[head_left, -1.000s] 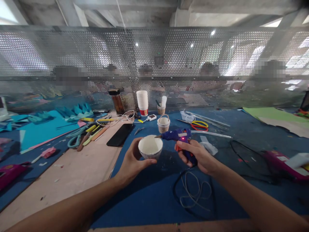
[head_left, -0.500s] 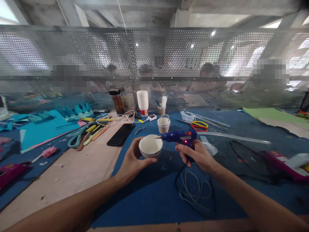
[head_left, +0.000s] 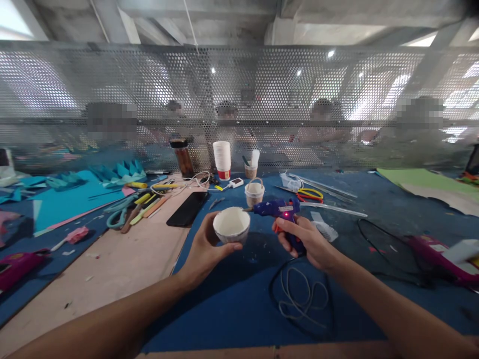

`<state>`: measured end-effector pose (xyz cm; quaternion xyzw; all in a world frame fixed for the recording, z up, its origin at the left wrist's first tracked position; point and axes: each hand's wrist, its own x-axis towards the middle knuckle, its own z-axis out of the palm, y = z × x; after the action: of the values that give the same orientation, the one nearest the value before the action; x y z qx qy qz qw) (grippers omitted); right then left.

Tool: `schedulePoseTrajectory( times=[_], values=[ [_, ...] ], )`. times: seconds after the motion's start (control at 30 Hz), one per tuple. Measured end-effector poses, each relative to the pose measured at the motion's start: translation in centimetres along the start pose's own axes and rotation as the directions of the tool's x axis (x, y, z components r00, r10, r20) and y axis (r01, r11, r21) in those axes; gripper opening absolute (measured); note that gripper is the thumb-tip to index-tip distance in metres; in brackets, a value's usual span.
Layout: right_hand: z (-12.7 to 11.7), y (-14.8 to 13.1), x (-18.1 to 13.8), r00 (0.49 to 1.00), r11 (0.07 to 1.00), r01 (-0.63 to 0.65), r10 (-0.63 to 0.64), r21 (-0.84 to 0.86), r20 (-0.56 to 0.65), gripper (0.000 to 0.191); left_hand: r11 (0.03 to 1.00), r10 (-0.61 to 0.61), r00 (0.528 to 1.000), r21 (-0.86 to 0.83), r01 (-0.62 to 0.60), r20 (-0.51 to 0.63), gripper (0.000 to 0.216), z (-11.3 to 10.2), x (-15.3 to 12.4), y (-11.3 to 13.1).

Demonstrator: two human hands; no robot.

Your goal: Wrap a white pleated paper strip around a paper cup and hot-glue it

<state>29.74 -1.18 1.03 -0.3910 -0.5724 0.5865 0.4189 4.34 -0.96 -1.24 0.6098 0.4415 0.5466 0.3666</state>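
My left hand (head_left: 204, 249) is wrapped round a small white paper cup (head_left: 231, 226), holding it above the blue table (head_left: 239, 304) with its mouth tilted toward me. My right hand (head_left: 305, 242) grips a blue hot glue gun (head_left: 279, 210) by its handle; a red light glows on its body. The gun's nozzle points left and sits just right of the cup's rim, a small gap apart. The gun's black cord (head_left: 295, 299) loops on the table below my right wrist.
A small cup with a handle (head_left: 254, 193) stands behind the glue gun. Behind it are a stack of paper cups (head_left: 222, 158), a dark bottle (head_left: 184, 157), a black phone (head_left: 187, 209), scissors (head_left: 119, 214), yellow-red scissors (head_left: 310, 194), blue paper (head_left: 71, 199). People sit beyond a perforated metal screen (head_left: 239, 99).
The glue gun drifted slightly right and its nozzle backed a little away from the cup rim. The cup stays in my left hand, nearly still.
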Motion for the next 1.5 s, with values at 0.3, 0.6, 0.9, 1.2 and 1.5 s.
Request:
schedulePoseTrajectory(
  times=[0.3,0.6,0.9,1.2,1.5],
  values=[
    [0.1,-0.3,-0.2,0.998,1.0,-0.016,0.015,0.011,0.055,0.036,0.998,-0.001,1.0,-0.069,0.003,0.024,0.066,0.0,0.0,-0.3],
    [-1.4,-0.4,0.8,0.982,0.985,-0.07,0.04,-0.155,-0.187,0.034,1.0,-0.022,0.996,-0.005,0.021,-0.09,0.069,-0.2,0.3,-0.4],
    [-2.4,1.3,2.4,0.97,0.679,-0.24,0.189,-0.694,-0.15,0.037,0.995,0.058,0.993,0.087,-0.049,-0.107,0.069,-0.4,-0.1,-0.3],
    [-1.9,1.5,1.7,0.935,0.556,-0.095,-0.236,-0.826,-0.266,0.036,0.982,0.162,0.987,0.101,-0.16,-0.012,0.065,-0.1,-0.8,-0.2],
    [3.2,-2.0,2.5,0.997,0.995,0.059,-0.062,-0.083,-0.039,0.027,0.946,0.294,0.949,0.105,-0.306,0.112,0.072,-0.2,-1.3,-1.1]
  ],
)
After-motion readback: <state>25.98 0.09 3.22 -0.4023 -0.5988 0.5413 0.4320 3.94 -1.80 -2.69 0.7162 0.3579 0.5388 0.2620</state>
